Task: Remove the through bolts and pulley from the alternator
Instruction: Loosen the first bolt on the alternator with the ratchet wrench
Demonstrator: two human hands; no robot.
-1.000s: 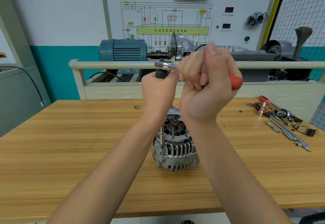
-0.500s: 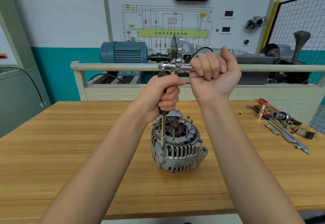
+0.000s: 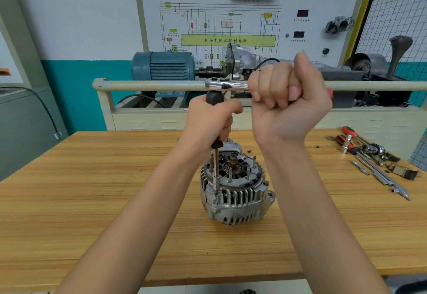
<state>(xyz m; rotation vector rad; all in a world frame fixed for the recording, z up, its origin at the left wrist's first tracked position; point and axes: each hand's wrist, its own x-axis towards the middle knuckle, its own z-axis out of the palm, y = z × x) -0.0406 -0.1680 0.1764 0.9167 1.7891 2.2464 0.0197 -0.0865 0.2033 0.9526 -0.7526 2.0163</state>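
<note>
Alternator (image 3: 235, 192) stands on end at mid bench (image 3: 92, 201), rear housing up, shaft stub and several studs visible on its top face. Left hand (image 3: 208, 125) is wrapped around the black handle of an upright extension bar (image 3: 216, 169); the bar's lower end sits on a through bolt at the near-left edge of the alternator housing. A chrome ratchet (image 3: 221, 84) is attached at the top of the black handle, its head just above the left hand. Right hand (image 3: 288, 104) is closed in a fist around the ratchet's handle, thumb up, wrist bent back; a bit of red grip shows at the right of the fist. Loose tools (image 3: 369, 155) with red handles, sockets and bars lie on the far-right part of the bench, well apart from the alternator. Beyond the bench: a rail, a blue motor (image 3: 164, 66) and a wiring-diagram panel (image 3: 226, 23). Pulley not visible in this view.
</note>
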